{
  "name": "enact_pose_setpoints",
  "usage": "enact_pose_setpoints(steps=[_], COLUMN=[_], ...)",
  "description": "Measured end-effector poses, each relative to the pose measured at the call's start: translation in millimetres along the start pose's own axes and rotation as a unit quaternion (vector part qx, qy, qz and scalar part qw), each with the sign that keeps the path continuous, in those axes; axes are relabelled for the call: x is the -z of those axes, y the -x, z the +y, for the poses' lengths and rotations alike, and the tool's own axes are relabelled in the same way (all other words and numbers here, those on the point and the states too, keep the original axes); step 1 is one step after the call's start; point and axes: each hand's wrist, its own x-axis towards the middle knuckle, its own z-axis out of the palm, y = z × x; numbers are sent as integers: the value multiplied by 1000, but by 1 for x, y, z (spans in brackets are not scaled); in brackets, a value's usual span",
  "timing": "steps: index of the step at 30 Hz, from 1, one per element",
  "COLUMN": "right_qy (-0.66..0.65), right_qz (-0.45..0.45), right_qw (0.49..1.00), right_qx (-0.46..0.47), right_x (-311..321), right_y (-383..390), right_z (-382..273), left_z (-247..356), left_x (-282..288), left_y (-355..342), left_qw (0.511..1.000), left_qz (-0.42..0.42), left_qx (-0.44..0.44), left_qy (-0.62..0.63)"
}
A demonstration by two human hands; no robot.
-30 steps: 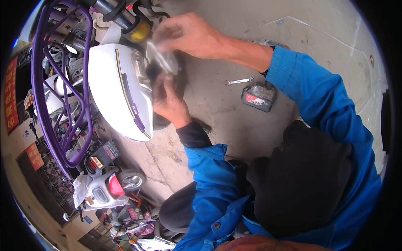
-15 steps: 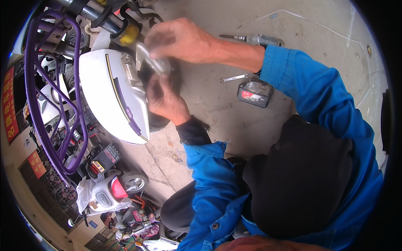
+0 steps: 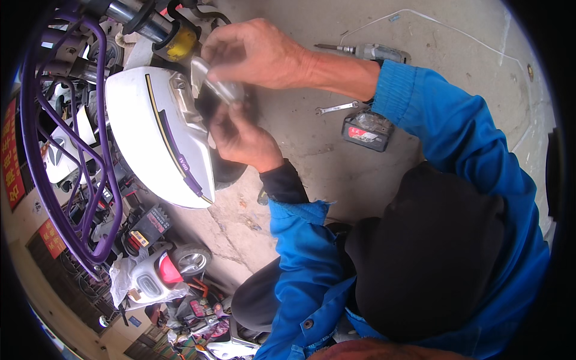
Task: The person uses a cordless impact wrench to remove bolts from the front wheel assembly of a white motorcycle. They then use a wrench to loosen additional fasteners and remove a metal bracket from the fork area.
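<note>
Bordering white panel point(image 3: 159, 150), left hand point(image 3: 249, 141), right hand point(image 3: 261, 56) half-closed, grip on blurred silvery piece point(image 3: 227, 91) unclear, wrench point(image 3: 337, 108) nearby

Soft daylight, blurred hands point(image 3: 258, 57)

Ltrs on purple strip point(image 3: 174, 146) of wht fender point(image 3: 141, 138); wht chars on red label point(image 3: 359, 134), blk batt pack point(image 3: 371, 122); yel chars on red banner point(image 3: 13, 156); marks on orange sign point(image 3: 52, 238).
</note>
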Motion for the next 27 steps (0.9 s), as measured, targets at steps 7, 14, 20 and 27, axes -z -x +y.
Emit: enact_pose_setpoints(steps=[7, 14, 20, 27], right_qy=[5, 33, -9, 5], right_qz=[14, -28, -15, 16], right_qw=[1000, 999, 1000, 1000], right_qx=[11, 18, 7, 3], right_x=[-2, 3, 4, -5], right_y=[-1, -13, -9, -3], right_z=[-2, 6, 2, -2], left_z=[-9, -6, -2, -15], left_x=[-9, -12, -9, -8], left_y=[3, 4, 2, 4], left_qw=[997, 998, 998, 998], left_qz=[43, 40, 14, 38], left_qx=[-12, -5, 5, -34], left_qy=[68, 53, 56, 25])
